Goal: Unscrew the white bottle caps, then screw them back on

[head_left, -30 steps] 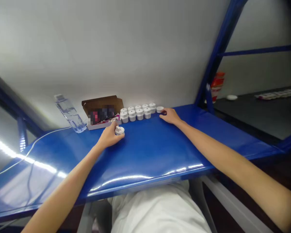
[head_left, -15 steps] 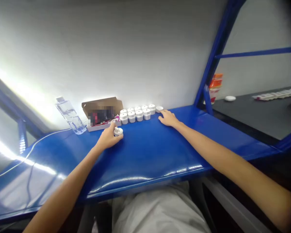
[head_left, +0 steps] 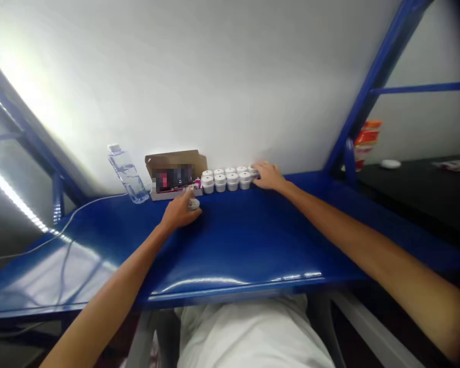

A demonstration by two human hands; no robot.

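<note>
left hand [head_left: 180,213] is curled around a small white jar [head_left: 193,204] sitting on the blue table [head_left: 245,240], jar poking out at the fingertips just in front of the cardboard box [head_left: 175,171]. right hand [head_left: 267,176] lies flat, fingers loosely spread, touching the far end of the row of white jars [head_left: 226,179]

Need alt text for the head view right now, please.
Left hand grips a small white jar on the blue table; right hand touches the right end of a block of white jars beside a cardboard box.
</note>
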